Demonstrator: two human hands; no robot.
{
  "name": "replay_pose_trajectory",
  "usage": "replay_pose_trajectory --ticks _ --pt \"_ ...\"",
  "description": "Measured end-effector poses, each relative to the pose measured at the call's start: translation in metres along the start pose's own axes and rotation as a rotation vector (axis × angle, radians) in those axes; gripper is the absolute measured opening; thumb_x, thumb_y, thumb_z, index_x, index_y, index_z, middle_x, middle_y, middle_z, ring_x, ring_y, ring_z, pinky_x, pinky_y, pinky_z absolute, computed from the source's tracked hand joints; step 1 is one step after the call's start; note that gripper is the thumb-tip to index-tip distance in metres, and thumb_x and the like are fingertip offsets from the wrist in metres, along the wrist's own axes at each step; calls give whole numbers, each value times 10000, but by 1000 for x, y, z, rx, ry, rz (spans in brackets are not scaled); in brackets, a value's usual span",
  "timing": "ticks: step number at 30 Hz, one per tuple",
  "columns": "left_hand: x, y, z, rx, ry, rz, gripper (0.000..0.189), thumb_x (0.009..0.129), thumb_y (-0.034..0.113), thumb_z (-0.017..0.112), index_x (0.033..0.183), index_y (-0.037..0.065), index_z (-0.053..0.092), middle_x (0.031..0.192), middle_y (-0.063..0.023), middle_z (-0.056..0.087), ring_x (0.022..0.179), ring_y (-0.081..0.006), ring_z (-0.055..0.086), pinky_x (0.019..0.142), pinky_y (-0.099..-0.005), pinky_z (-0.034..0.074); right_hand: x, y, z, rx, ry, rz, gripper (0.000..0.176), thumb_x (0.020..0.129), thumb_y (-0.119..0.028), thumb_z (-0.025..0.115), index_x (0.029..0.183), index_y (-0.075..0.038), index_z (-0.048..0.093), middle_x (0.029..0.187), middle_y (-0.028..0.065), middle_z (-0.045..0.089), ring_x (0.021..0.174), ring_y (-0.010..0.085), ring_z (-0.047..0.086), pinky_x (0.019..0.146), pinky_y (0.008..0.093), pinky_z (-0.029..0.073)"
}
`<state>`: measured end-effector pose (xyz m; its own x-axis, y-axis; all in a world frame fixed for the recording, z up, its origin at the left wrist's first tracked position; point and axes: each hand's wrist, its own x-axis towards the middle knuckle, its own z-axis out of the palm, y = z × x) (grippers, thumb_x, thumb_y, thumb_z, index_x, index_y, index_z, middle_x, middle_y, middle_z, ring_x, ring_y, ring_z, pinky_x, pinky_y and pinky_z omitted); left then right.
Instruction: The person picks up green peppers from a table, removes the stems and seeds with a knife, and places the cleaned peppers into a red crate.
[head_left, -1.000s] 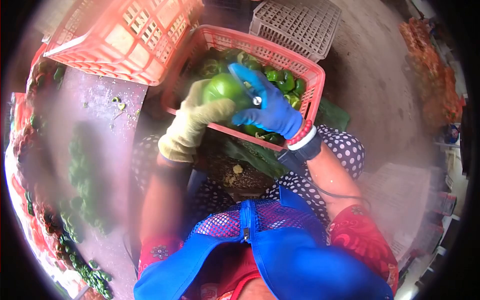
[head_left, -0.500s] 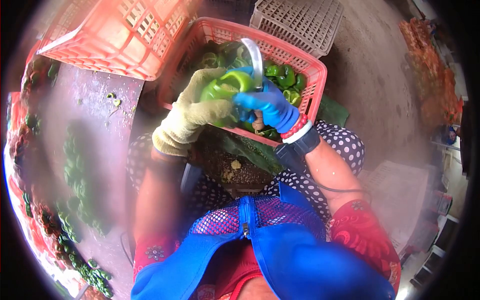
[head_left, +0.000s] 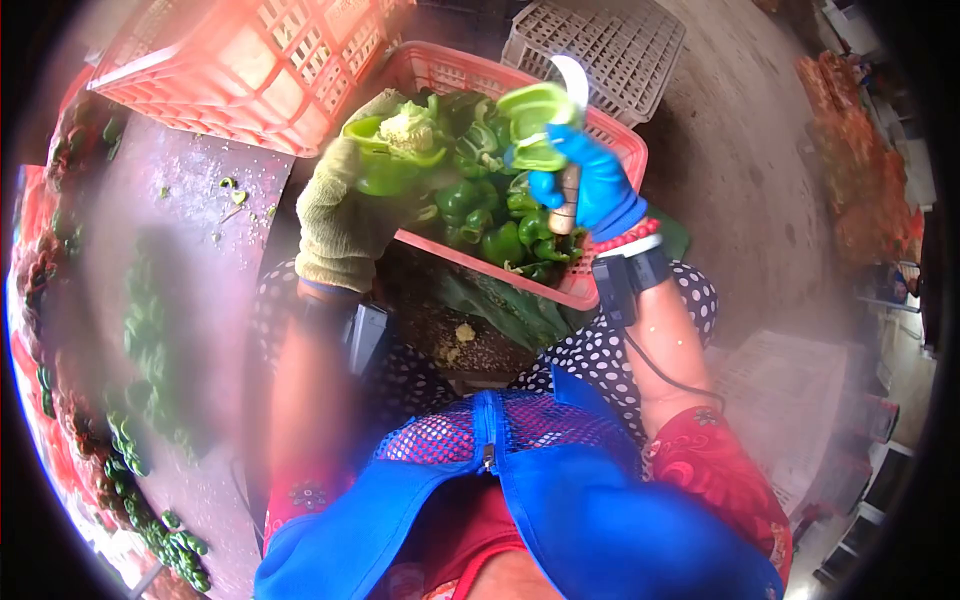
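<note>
My left hand (head_left: 340, 225), in a cream knit glove, grips a green bell pepper half (head_left: 395, 178) with its pale seed core (head_left: 408, 128) facing up. In a blue glove, my right hand (head_left: 600, 195) is closed round the wooden handle of a curved knife (head_left: 564, 205), blade pointing up and away. The same hand also holds another hollow bell pepper half (head_left: 535, 120) against the knife. Both hands are over a red plastic crate (head_left: 480, 268) of cut green peppers (head_left: 470, 205). The left fingertips are partly hidden behind the pepper.
Another red crate (head_left: 235, 85) stands tilted at the upper left, beside a surface with scattered seeds and scraps (head_left: 235, 195). An upturned grey crate (head_left: 600, 50) sits beyond the pepper crate. Heaps of red and green produce (head_left: 130, 460) line the far left.
My hands have moved apart, and the pepper is now in two pieces. The left hand moved left with the piece bearing the core; the right moved right with the knife and other piece.
</note>
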<state>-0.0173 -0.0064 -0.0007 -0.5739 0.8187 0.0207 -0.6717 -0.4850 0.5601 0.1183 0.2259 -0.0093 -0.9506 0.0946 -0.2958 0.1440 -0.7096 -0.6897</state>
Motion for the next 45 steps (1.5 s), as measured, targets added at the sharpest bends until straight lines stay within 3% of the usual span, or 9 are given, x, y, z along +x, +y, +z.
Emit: replay_pose_trajectory --ticks 3,7,10,15,20,23,31,35,45 --pt "9 -1 -3 -84 36 -15 750 967 567 520 1462 13 423 1387 -214 542 1299 -392 514 1134 -597 363 -2 25 -6 -701 471 -187 451 955 -395 682 1254 -72 584 841 32 676 575 124 588 484 265 466" --pt "17 -27 12 183 235 100 560 981 361 608 1412 37 456 1318 -174 574 1210 -325 577 1044 -498 470 8 54 32 191 85 192 549 938 -492 671 1318 -119 539 834 64 695 604 185 638 490 290 503" --pt "19 -34 34 535 385 77 636 897 108 700 1459 87 403 1259 -144 568 1134 -229 577 977 -363 496 13 72 42 263 -15 23 484 930 -370 723 1309 -127 545 1007 51 671 684 168 658 522 285 508" --pt "21 -34 34 1051 148 199 630 869 84 722 1437 111 450 1157 -80 629 984 -173 611 879 -340 529 8 43 37 -475 235 -196 506 896 -268 744 1323 -83 544 888 33 673 691 89 626 592 253 508" --pt "16 -13 34 1798 130 -198 435 753 145 812 1157 63 674 865 -59 675 815 -112 618 748 -315 524 -3 49 16 -1025 223 -199 469 868 -262 752 1271 -81 595 904 57 705 787 120 673 702 285 545" --pt "16 0 32 1717 47 -467 424 744 162 834 1122 38 686 858 -42 679 795 -98 611 742 -304 525 -9 44 17 -920 83 -175 509 849 -222 790 1308 -103 603 1007 47 709 881 115 672 731 284 548" --pt "7 -16 20 1125 270 -293 439 880 449 704 868 13 648 781 -124 683 737 -193 673 710 -346 519 -19 40 43 -510 50 -26 786 810 -219 839 1480 -136 436 1013 24 653 642 60 561 518 222 475" --pt "8 -14 18 1761 135 -163 420 924 426 655 888 8 659 798 -142 690 765 -214 687 722 -356 523 -16 37 47 -548 57 1 737 815 -213 825 1444 -95 461 961 34 653 577 73 554 505 226 473" --pt "3 -17 0 723 166 -236 375 939 385 694 1009 18 655 860 -22 654 734 -113 613 680 -259 515 -4 59 41 162 -110 65 426 894 -266 696 1245 -49 589 992 91 700 724 181 681 621 313 570"
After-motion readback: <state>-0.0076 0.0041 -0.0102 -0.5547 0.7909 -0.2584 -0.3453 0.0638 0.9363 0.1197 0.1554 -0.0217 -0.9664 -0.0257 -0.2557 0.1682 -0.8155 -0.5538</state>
